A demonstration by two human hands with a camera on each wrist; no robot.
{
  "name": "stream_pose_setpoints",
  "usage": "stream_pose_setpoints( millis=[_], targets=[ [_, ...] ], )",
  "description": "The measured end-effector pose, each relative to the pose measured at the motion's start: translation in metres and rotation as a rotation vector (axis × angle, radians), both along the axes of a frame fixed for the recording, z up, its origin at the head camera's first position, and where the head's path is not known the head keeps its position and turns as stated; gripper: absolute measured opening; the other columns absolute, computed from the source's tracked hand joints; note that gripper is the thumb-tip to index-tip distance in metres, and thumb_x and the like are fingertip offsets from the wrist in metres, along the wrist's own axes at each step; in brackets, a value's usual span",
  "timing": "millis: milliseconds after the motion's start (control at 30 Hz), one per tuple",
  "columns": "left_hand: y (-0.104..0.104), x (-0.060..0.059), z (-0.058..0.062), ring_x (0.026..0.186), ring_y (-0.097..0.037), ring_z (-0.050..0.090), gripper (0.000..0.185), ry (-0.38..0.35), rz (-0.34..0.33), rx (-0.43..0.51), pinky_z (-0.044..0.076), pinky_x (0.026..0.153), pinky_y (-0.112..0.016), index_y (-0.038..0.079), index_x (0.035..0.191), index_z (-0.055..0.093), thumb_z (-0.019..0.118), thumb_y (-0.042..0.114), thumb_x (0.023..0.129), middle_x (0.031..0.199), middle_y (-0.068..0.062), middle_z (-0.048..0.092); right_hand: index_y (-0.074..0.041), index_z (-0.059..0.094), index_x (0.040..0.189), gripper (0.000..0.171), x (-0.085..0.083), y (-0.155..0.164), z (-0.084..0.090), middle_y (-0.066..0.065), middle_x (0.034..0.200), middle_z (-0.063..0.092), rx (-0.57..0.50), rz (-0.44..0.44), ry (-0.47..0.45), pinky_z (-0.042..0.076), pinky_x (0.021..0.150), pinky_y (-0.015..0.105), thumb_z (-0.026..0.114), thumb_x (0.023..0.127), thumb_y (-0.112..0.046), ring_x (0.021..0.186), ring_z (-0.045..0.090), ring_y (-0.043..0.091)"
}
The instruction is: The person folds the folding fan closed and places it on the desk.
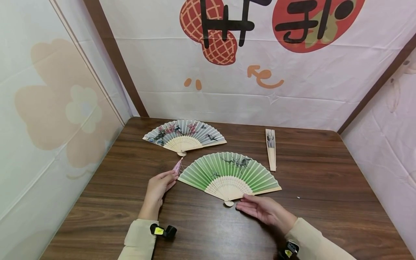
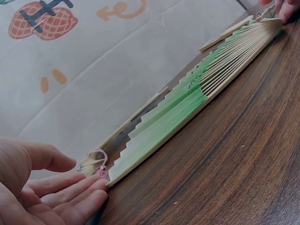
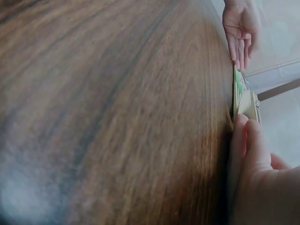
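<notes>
A spread green folding fan with a dark branch print lies on the wooden table, its pale pivot end towards me. My left hand is at its left tip; in the left wrist view the fingers are extended against the corner, thumb lifted apart. My right hand is beside the pivot, thumb at the fan's lower right edge and the other fingers straight. Behind the green fan lies a second spread fan, grey-blue with pink blossoms and birds. From its pivot a pink tassel trails to my left fingertips.
A folded fan with pale ribs lies at the back right of the table. A small white speck is right of the green fan. Printed cloth walls stand behind the table and at both sides.
</notes>
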State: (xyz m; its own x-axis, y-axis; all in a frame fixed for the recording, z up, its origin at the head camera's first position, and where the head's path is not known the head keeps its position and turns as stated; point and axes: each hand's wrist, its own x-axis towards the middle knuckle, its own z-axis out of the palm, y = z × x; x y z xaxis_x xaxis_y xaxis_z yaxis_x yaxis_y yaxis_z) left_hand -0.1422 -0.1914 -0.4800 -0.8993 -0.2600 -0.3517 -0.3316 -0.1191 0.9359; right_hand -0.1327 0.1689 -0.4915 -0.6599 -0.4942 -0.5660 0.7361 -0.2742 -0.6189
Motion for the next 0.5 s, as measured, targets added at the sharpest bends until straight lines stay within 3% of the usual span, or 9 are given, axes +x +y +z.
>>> stream_pose_setpoints(
  millis=[167,500],
  targets=[
    [0.0,-0.0011,-0.0011,0.084,0.001,0.07,0.039,-0.006,-0.002,-0.007,0.061,0.083,-0.016,-0.011,0.133,0.056,0.059,0.004,0.096,0.117,-0.013,0.072,-0.001,0.065,0.095,0.022,-0.0025,-0.003,-0.0002,0.016,0.094,0.075,-0.024,-0.018,-0.025,0.06,0.094,0.025,0.047,0.105,-0.008,0.092,0.074,0.021],
    [-0.0013,-0.0014,-0.0023,0.089,-0.003,0.071,0.04,-0.011,0.0,0.018,0.061,0.084,-0.016,-0.01,0.134,0.055,0.058,0.003,0.096,0.123,-0.017,0.07,0.001,0.062,0.098,0.016,-0.0015,-0.0089,-0.0017,0.015,0.092,0.076,-0.061,-0.091,-0.034,0.06,0.092,0.024,0.047,0.103,-0.001,0.09,0.075,0.02]
  ],
)
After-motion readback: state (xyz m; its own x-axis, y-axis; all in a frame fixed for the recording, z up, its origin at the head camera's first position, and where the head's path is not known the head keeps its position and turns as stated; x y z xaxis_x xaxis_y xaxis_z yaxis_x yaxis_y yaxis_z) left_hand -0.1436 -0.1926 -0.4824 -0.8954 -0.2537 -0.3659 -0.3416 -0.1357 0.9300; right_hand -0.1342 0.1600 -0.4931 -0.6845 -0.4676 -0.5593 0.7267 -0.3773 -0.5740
